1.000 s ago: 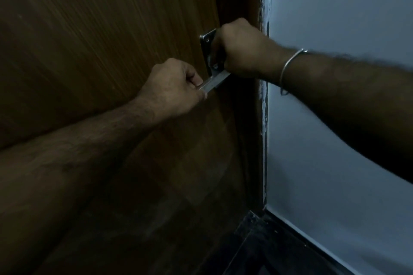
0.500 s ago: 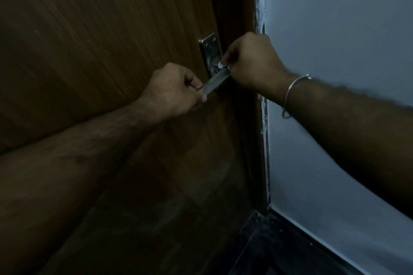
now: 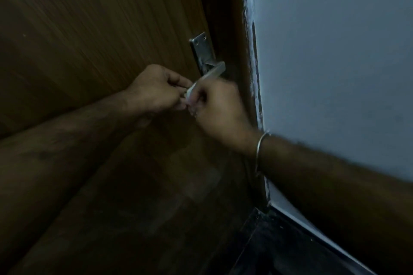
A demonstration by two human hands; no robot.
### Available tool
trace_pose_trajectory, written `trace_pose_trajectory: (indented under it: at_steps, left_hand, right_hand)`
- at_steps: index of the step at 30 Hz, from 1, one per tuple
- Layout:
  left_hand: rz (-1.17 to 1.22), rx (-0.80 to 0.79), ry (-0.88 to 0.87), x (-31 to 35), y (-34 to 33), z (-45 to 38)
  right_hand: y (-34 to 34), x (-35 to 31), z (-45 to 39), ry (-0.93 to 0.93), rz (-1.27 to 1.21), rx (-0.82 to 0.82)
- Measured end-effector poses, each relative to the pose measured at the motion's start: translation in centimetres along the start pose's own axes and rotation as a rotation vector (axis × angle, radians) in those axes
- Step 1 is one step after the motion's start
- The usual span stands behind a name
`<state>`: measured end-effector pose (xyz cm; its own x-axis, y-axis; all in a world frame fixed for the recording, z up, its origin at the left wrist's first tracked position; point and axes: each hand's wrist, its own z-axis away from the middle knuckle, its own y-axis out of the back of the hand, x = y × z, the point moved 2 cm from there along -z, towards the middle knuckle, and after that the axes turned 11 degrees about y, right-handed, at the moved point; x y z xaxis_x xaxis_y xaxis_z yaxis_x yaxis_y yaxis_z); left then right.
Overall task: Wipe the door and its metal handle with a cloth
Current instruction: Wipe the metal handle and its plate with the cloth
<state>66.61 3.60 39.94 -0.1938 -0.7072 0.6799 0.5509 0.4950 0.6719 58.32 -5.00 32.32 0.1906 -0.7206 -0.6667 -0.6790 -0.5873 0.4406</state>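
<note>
The metal handle [image 3: 213, 72] is a lever whose long axis runs from its pivot on the backplate [image 3: 202, 50] down toward 8 o'clock, ending where both hands meet. The left hand [image 3: 154, 89] sits at that free end, fingers curled round the lever tip in a closed grip. The right hand [image 3: 218, 109], blurred, lies just at 4 o'clock of the left, touching or almost touching it, its fingers curled at the same tip; whether it holds the lever, a cloth or both cannot be told. Something pale shows between the two hands, but no cloth can be made out for certain.

From either grip, the uncovered length of the handle lies toward 1 o'clock, along the lever's axis, up to the plate. The right hand looks the freer one to travel that way while the left steadies the end. The wooden door [image 3: 89, 40] spreads to 9 o'clock of the handle, the pale wall [image 3: 335, 51] to 3 o'clock.
</note>
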Motion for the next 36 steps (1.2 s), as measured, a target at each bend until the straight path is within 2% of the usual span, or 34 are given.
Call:
trace_pose_trajectory:
  at_steps: [2, 4, 5, 7, 9, 10, 12, 15, 17, 19, 21, 24, 26, 28, 29, 30, 32, 36]
  left_hand:
    - [-0.018, -0.001, 0.003, -0.1, 0.1, -0.1]
    - [-0.047, 0.037, -0.008, 0.1, 0.0, -0.3]
    - [-0.048, 0.053, -0.017, 0.1, -0.1, -0.3]
    - [-0.01, 0.077, -0.043, 0.2, -0.3, 0.0]
    - [0.035, 0.1, -0.081, 0.2, -0.6, 0.3]
    - [0.037, 0.116, -0.112, 0.2, -0.8, 0.4]
    - [0.001, 0.147, -0.178, 0.2, -1.2, 0.6]
    - [-0.069, 0.167, -0.224, 0.4, -1.3, 0.4]
    - [-0.094, 0.171, -0.217, 0.6, -1.2, 0.1]
    - [-0.103, 0.157, -0.212, 0.7, -1.1, -0.2]
    - [-0.107, 0.141, -0.212, 0.8, -1.0, -0.2]
    - [-0.132, 0.11, -0.203, 0.9, -0.8, -0.2]
    - [-0.175, 0.088, -0.196, 0.8, -0.7, -0.1]
    - [-0.214, 0.073, -0.181, 0.6, -0.5, 0.0]
    - [-0.221, 0.067, -0.166, 0.6, -0.4, 0.0]
    - [-0.22, 0.059, -0.144, 0.5, -0.4, 0.1]
    - [-0.215, 0.036, -0.112, 0.4, -0.4, 0.3]
    - [-0.202, 0.026, -0.102, 0.5, 0.0, 0.3]
  right_hand:
    - [-1.9, -0.1, 2.2, -0.039, -0.113, -0.158]
    - [-1.7, 1.4, 3.3, -0.159, -0.251, -0.12]
    - [-1.2, 2.2, 3.5, -0.221, -0.314, -0.043]
    - [0.5, 3.4, 3.3, -0.304, -0.341, 0.24]
    - [2.8, 3.9, 1.8, -0.264, -0.274, 0.495]
    - [3.9, 3.9, 0.6, -0.206, -0.195, 0.538]
    - [5.4, 3.5, -2.1, -0.094, 0.016, 0.456]
    - [5.7, 2.7, -5.0, -0.029, 0.255, 0.162]
    - [5.3, 2.1, -6.0, 0.0, 0.33, 0.002]
    - [5.7, 1.8, -7.1, -0.022, 0.299, -0.02]
    - [6.0, 1.5, -8.1, -0.028, 0.265, 0.072]
    - [4.5, 1.3, -8.3, 0.067, 0.404, 0.103]
    - [4.1, 1.1, -8.3, 0.149, 0.443, -0.011]
    - [5.7, 0.8, -8.9, 0.164, 0.377, -0.169]
    - [6.9, 0.7, -9.2, 0.142, 0.312, -0.199]
    - [8.1, 0.8, -9.3, 0.106, 0.245, -0.176]
    - [9.5, 1.2, -8.7, 0.063, 0.166, -0.023]
    - [8.2, 2.0, -4.6, 0.116, 0.239, 0.295]
